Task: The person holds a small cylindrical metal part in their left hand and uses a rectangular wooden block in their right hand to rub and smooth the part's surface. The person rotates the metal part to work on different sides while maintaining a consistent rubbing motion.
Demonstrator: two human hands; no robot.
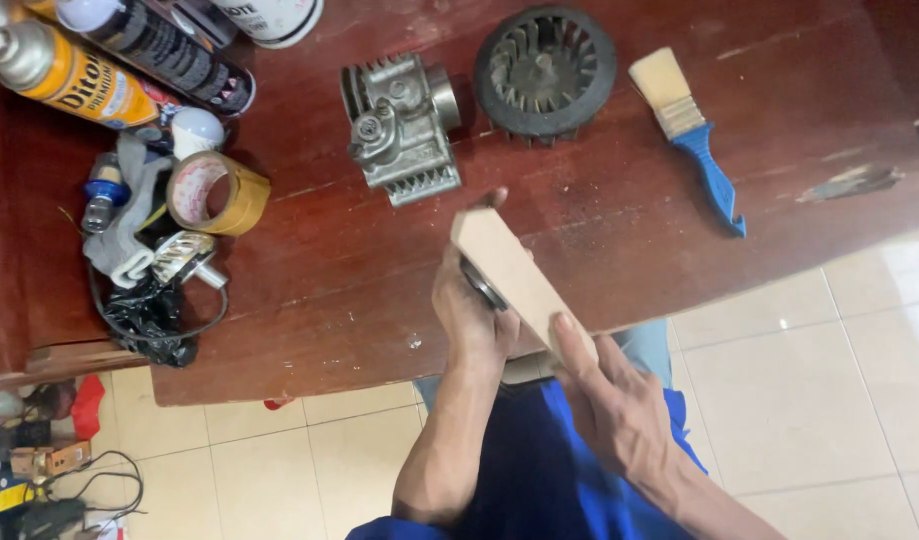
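Note:
My left hand (470,305) and my right hand (610,400) both hold a flat tan cardboard box (510,275) tilted above the near edge of the dark red wooden table (620,230). My left hand grips its far end, with a dark round part (483,285) pressed between palm and box. My right hand holds the near end, thumb on top. Just beyond the box, a grey metal finned engine cylinder (400,125) and a black round fan wheel (545,72) lie on the table.
A blue-handled paintbrush (692,135) lies at the right. At the left are spray cans (75,70), a roll of brown tape (217,192), a grey cloth, a bulb and a black bag. Below the table is tiled floor with clutter at bottom left.

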